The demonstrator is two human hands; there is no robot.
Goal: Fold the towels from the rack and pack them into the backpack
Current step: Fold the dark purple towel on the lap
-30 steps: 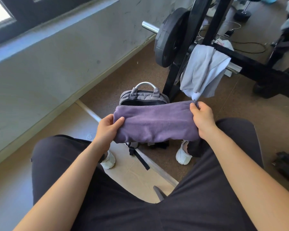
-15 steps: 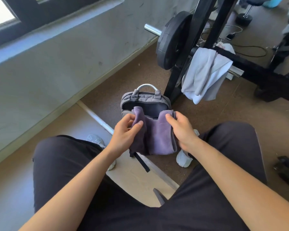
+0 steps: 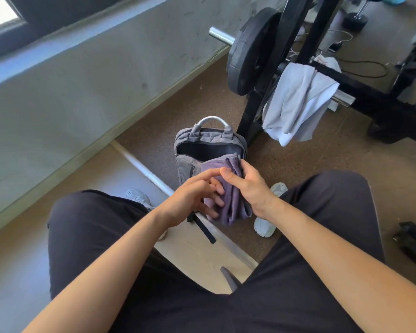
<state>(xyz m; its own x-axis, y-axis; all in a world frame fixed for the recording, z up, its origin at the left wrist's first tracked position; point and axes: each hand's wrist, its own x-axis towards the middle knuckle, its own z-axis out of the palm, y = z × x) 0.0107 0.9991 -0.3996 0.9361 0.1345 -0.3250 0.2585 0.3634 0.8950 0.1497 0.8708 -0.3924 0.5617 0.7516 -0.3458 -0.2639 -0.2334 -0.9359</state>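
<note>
Your right hand (image 3: 252,188) has its grip closed round the folded purple towel (image 3: 233,205), thumb in front. Your left hand (image 3: 190,198) rests loose fingers on the towel and grips nothing. The towel is just over the open backpack (image 3: 209,143) on the floor. A pale towel (image 3: 296,102) hangs on the rack (image 3: 257,116) behind.

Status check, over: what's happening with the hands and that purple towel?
Right hand grips folded purple towel, left hand touching it. Towel held before open backpack, not in. Nothing blocking the opening.
</note>
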